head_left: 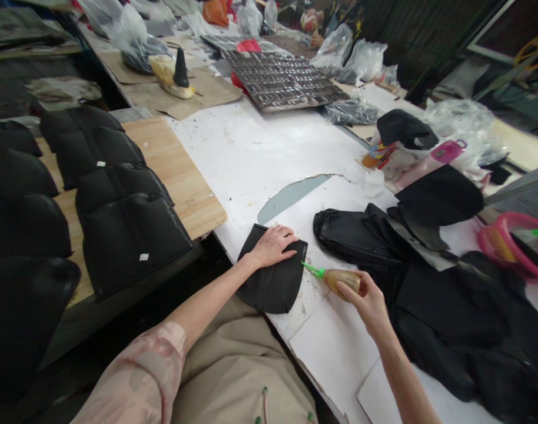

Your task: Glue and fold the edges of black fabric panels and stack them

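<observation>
My left hand lies flat with fingers spread on a black rounded fabric piece at the near edge of the white table. My right hand is closed around a small amber glue bottle. The bottle's green nozzle points left and touches the right edge of the fabric piece. A pile of black fabric pieces lies just right of my right hand.
Rows of finished black pieces lie on a wooden board to the left. A grey moulded tray, plastic bags and a pink basket sit further off. Another person sits at the far end.
</observation>
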A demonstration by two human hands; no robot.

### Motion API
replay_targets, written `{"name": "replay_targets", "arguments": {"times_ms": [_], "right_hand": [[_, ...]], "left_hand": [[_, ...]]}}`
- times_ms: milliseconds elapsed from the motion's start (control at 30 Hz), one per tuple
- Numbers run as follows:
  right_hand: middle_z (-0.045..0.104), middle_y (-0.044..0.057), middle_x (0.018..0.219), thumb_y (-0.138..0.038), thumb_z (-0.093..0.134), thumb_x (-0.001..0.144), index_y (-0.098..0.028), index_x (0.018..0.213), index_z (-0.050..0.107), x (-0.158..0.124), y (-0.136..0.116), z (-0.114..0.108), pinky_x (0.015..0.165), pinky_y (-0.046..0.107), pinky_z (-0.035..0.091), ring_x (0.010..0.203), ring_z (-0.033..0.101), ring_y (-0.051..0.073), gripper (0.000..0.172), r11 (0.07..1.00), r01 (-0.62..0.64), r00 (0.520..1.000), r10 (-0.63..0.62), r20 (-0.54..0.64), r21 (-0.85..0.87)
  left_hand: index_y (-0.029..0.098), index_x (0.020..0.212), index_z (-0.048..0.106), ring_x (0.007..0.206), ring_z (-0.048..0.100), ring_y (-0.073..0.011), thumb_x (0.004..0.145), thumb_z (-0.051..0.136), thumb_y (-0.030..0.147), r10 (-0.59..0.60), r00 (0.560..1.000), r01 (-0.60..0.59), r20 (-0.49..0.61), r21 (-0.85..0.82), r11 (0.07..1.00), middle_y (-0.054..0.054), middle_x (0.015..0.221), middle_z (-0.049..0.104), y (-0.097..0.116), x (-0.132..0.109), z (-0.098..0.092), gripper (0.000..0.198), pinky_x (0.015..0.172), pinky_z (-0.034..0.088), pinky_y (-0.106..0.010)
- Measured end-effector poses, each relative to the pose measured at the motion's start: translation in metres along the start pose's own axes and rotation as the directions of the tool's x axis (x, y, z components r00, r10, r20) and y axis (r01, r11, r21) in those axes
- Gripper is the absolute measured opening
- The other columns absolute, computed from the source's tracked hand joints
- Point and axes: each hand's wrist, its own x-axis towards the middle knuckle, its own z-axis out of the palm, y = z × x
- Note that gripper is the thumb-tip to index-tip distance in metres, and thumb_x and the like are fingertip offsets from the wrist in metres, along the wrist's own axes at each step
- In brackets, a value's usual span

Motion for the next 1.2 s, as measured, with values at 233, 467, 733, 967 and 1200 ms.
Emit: {"name": "replay_targets", "arguments": {"times_ms": [233,467,733,967,1200], "right_hand": [[0.069,0.006,0.092,-0.053,0.081,0.07,-0.022,0.107,0.059,-0.002,0.004,0.002,0.069,0.035,0.051,0.08,0.064,0.025,0.054,1.0,0.007,0.999,-0.007,-0.041,-0.005],[0.07,0.006,0.094,-0.056,0.081,0.068,-0.023,0.109,0.059,0.007,0.001,0.008,0.069,0.035,0.051,0.078,0.064,0.024,0.057,1.0,0.019,0.997,-0.021,-0.075,-0.017],[0.07,0.008,0.09,-0.059,0.081,0.066,-0.02,0.106,0.059,-0.013,-0.005,0.004,0.068,0.037,0.052,0.077,0.064,0.026,0.059,0.998,-0.013,0.999,0.011,-0.032,-0.059],[0.069,0.007,0.095,-0.058,0.08,0.067,-0.021,0.108,0.059,-0.026,-0.001,0.002,0.072,0.039,0.053,0.08,0.065,0.026,0.059,0.997,-0.03,0.999,0.029,-0.014,-0.071],[0.069,0.007,0.093,-0.058,0.08,0.067,-0.021,0.107,0.059,-0.04,-0.003,0.001,0.069,0.038,0.053,0.077,0.064,0.025,0.058,0.997,-0.04,0.999,0.04,0.001,-0.067]], "left_hand": [[0.022,0.118,0.06,0.114,0.05,-0.0249,0.092,0.058,0.042,0.0,1.0,0.0,-0.006,0.003,1.0,-0.007,0.121,0.058,0.0,0.0,0.0,0.033,0.097,0.041,-0.039],[0.023,0.118,0.06,0.114,0.05,-0.0244,0.092,0.058,0.042,-0.005,1.0,0.005,-0.005,0.0,1.0,-0.007,0.121,0.058,0.0,0.0,0.0,0.033,0.098,0.041,-0.04],[0.021,0.118,0.061,0.116,0.049,-0.0253,0.091,0.058,0.041,0.008,1.0,-0.008,0.011,0.016,1.0,-0.008,0.12,0.058,-0.001,0.001,0.0,0.033,0.098,0.04,-0.04],[0.021,0.119,0.061,0.115,0.049,-0.0251,0.092,0.057,0.042,0.006,1.0,-0.006,0.014,0.025,1.0,-0.008,0.12,0.057,-0.001,0.0,-0.001,0.034,0.098,0.04,-0.039],[0.021,0.119,0.061,0.115,0.048,-0.0246,0.092,0.056,0.042,0.004,1.0,-0.004,0.007,0.012,1.0,-0.008,0.12,0.058,0.0,0.0,-0.001,0.034,0.1,0.039,-0.039]]}}
